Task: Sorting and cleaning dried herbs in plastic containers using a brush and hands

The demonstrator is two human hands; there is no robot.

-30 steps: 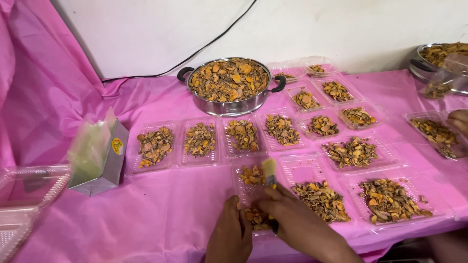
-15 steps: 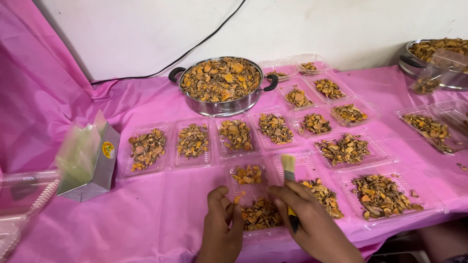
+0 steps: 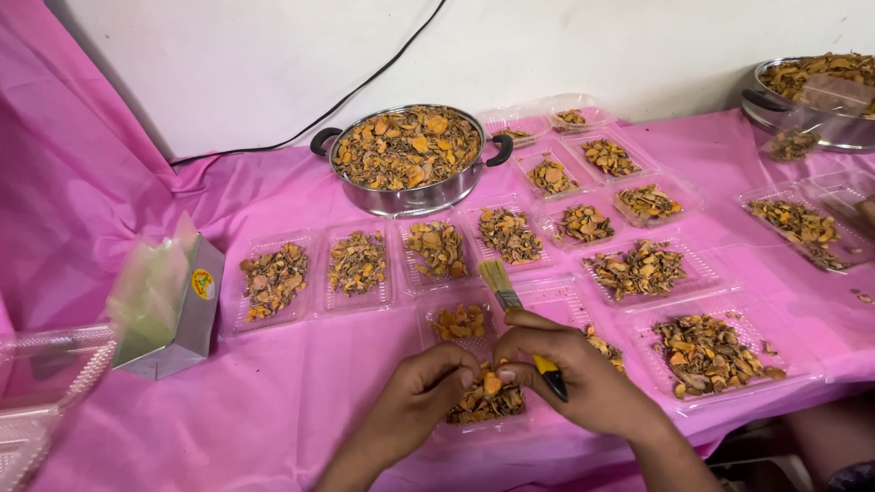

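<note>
My right hand (image 3: pixel 570 374) grips a small paintbrush (image 3: pixel 510 296) with a yellow and black handle, its pale bristles pointing up and away. My left hand (image 3: pixel 424 392) pinches at the dried orange-brown pieces in a clear plastic tray (image 3: pixel 474 360) right in front of me. Both hands meet over this tray's near half. A steel pot (image 3: pixel 407 157) full of the same dried pieces stands at the back of the pink-covered table (image 3: pixel 301 383).
Several clear trays with dried pieces lie in rows across the cloth, such as one at the right front (image 3: pixel 711 351). A small box with green bags (image 3: pixel 169 296) stands at left, by stacked clear lids (image 3: pixel 41 383). A second pot (image 3: pixel 816 87) sits at far right.
My view has shifted a little to the right and closer. Both hands have drawn together over the near tray, and the brush has tipped more to the left.
</note>
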